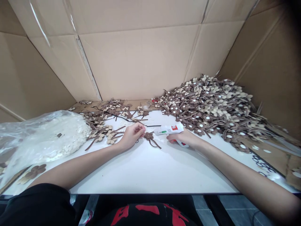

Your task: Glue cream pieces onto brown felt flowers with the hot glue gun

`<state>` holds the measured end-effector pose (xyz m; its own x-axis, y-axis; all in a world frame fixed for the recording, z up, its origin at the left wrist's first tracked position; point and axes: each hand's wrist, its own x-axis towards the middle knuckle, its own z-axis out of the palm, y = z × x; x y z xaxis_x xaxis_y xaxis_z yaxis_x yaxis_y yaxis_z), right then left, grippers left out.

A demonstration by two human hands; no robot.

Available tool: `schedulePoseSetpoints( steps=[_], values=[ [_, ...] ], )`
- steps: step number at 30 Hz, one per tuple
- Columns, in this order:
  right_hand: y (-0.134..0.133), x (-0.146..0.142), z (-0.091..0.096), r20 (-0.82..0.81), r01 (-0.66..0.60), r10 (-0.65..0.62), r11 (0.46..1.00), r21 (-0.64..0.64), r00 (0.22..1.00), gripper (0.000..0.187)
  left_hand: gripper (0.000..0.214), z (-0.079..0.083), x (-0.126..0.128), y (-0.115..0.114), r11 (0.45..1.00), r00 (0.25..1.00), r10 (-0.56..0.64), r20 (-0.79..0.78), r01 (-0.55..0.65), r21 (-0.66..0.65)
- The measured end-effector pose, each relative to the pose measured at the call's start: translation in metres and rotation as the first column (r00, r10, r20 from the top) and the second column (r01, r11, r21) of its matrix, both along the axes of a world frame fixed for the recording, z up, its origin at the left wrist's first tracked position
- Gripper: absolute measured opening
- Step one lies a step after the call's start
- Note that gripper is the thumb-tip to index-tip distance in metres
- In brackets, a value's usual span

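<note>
Around the handle of a white and orange glue gun (pixel 169 129) my right hand (pixel 180 137) is closed, with the nozzle pointing left. The nozzle tip is at a brown felt-like flower (pixel 149 135) with thin strips trailing from it. My left hand (pixel 135 133) is pinched at the left edge of that flower; its fingertips partly hide what they grip. A small dark ring (pixel 137 141) shows just below the left fingers. A black cord (pixel 124 118) runs behind both hands to the gun.
A large heap of brown and beige flowers (pixel 207 103) fills the back right. Smaller flower piles (pixel 101 125) lie at left, beside a clear plastic bag (pixel 54 135) of white pieces. Black rings (pixel 261 161) lie at right. Cardboard walls (pixel 141 59) enclose the white table (pixel 145 172).
</note>
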<state>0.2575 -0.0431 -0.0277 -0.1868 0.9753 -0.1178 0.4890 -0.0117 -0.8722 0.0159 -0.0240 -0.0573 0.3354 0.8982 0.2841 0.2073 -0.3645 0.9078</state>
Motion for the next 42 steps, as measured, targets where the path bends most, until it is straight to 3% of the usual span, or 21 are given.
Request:
schedulePoseSetpoints(
  steps=[15,25,31,42],
  values=[
    [-0.0034,-0.0037,0.0038,-0.031,0.032,-0.033,0.999,-0.034,0.999,0.008,0.022,-0.0054,0.0005,0.0051,0.998,0.983,0.03,0.182,-0.02,-0.053],
    [-0.0029,-0.0027,0.0026,0.011,0.05,-0.049,0.998,-0.028,0.999,0.01,0.026,-0.0024,-0.0011,0.0038,0.999,0.996,0.036,0.077,-0.035,-0.01],
    [-0.0043,-0.004,0.0043,0.014,0.025,-0.024,0.999,-0.022,1.0,0.009,0.02,-0.0005,-0.0026,0.0054,0.983,0.988,0.137,-0.067,-0.128,0.132],
    [-0.0047,-0.005,0.0042,-0.021,0.03,-0.03,1.0,-0.008,0.999,0.009,0.02,0.0021,-0.0002,0.0038,0.981,0.969,0.154,-0.195,-0.126,0.149]
  ],
)
